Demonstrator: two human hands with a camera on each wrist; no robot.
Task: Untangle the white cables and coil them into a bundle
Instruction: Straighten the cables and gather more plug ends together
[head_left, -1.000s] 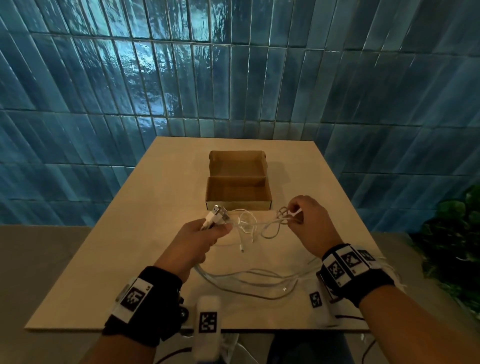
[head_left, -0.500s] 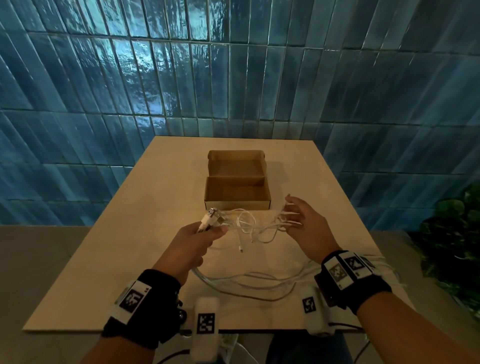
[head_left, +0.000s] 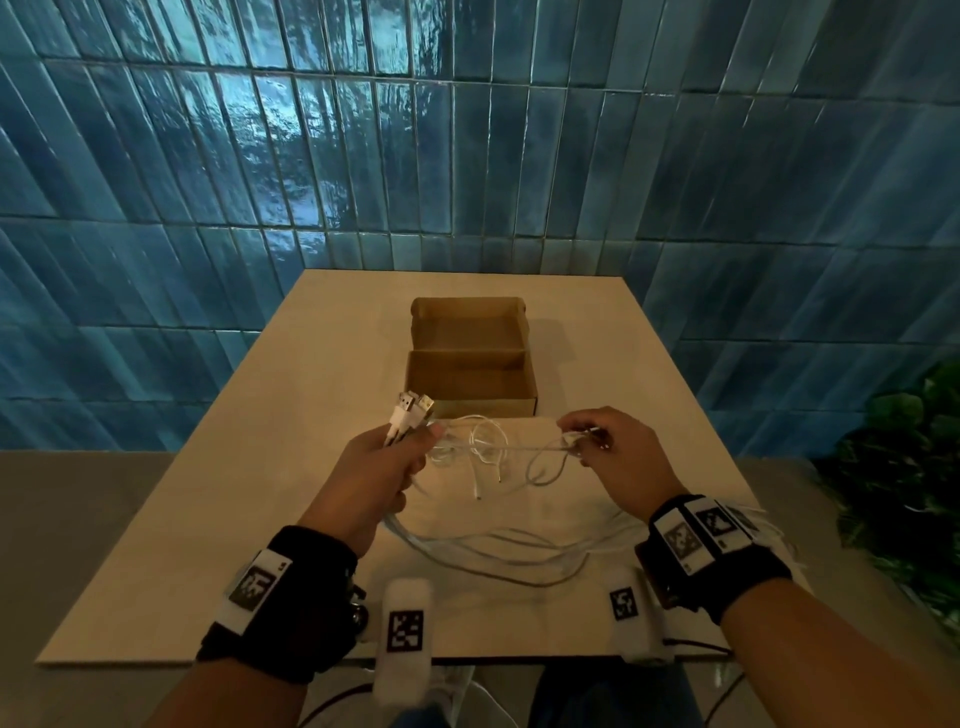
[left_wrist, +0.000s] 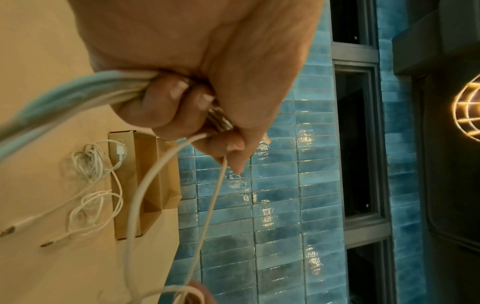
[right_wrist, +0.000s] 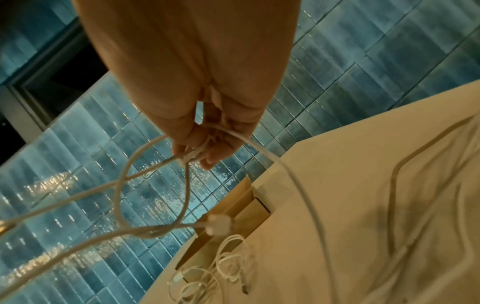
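Several white cables (head_left: 493, 545) trail in loops over the pale table (head_left: 218, 493). My left hand (head_left: 395, 452) grips a bunch of them in a fist, with white USB plugs (head_left: 410, 408) sticking up above it; the left wrist view shows its fingers (left_wrist: 182, 102) curled round the strands. My right hand (head_left: 582, 441) pinches a small knot of cable loops (right_wrist: 192, 156) at its fingertips, lifted above the table. Strands stretch between both hands, and two thin plug ends (head_left: 488, 483) dangle below. A further tangle of white cable (right_wrist: 221, 273) lies by the box.
An open brown cardboard box (head_left: 470, 364) stands just beyond my hands, its lid folded back. A blue tiled wall (head_left: 467, 156) rises behind the table. A green plant (head_left: 909, 467) is at the right. White tagged blocks (head_left: 405, 623) hang below my wrists at the near edge.
My right hand opened briefly, then closed again into a pinch on the loops, a little farther right. My left hand raised its plugs slightly.
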